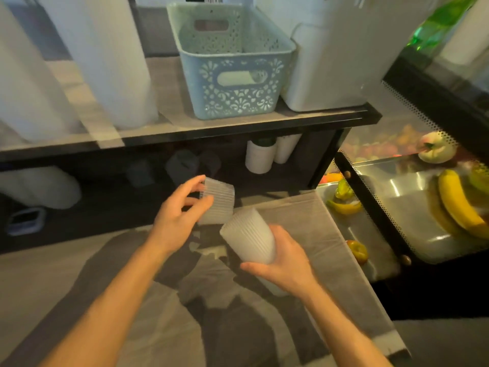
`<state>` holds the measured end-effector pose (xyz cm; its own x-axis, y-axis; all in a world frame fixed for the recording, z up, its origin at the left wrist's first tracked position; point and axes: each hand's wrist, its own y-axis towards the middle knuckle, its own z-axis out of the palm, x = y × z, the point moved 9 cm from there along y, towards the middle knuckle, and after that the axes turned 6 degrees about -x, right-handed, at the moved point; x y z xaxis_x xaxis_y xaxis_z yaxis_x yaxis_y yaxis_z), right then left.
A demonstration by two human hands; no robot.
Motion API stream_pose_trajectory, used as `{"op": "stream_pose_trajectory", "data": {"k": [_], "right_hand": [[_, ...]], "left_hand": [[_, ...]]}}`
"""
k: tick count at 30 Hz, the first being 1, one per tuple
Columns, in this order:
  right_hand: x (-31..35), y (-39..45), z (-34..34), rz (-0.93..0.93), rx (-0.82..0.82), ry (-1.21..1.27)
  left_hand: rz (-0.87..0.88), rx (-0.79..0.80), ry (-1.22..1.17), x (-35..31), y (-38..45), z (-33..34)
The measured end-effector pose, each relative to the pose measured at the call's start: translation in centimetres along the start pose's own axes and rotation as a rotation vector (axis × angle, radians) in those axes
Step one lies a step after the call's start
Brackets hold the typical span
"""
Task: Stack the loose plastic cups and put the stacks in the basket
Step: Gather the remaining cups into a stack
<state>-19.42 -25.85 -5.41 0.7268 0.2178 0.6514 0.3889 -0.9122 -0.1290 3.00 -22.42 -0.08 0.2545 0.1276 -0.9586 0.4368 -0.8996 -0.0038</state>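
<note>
translucent ribbed plastic in both my hands. left hand (176, 211) pinches a short cup stack (217, 202), thumb on the near side, fingers over the far rim. right hand (284, 262) is wrapped around a taller cup stack (251, 235), tilted, closed end pointing far-left, nearly touching the short one. both are held above the grey counter (299, 215), near centre. pale blue perforated basket (232, 62) sits on the far shelf (169, 112), well apart from the cups. bananas (459, 200) in the display case on the right.
</note>
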Motion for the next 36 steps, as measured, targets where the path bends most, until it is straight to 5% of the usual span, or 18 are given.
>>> {"op": "stream_pose_trajectory", "data": {"k": [13, 17, 21, 26, 36], "right_hand": [[6.2, -3.2, 1.8, -0.185, 0.05, 0.025], [5.6, -3.7, 2.3, -0.164, 0.071, 0.035], [4.8, -3.2, 2.1, -0.125, 0.039, 0.04], [3.8, -2.1, 1.5, -0.09, 0.022, 0.036], [1.9, 0.3, 2.3, -0.042, 0.059, 0.066]], "left_hand": [[0.1, 0.238, 0.119, -0.5, -7.1, 0.7], [0.005, 0.283, 0.098, 1.0, -7.7, 1.1], [0.0, 0.109, 0.06, 0.6, -4.1, 0.0], [-0.107, -0.152, 0.521, 3.2, 2.1, -3.6], [-0.187, -0.083, 0.686, 8.0, 13.9, -3.3]]}}
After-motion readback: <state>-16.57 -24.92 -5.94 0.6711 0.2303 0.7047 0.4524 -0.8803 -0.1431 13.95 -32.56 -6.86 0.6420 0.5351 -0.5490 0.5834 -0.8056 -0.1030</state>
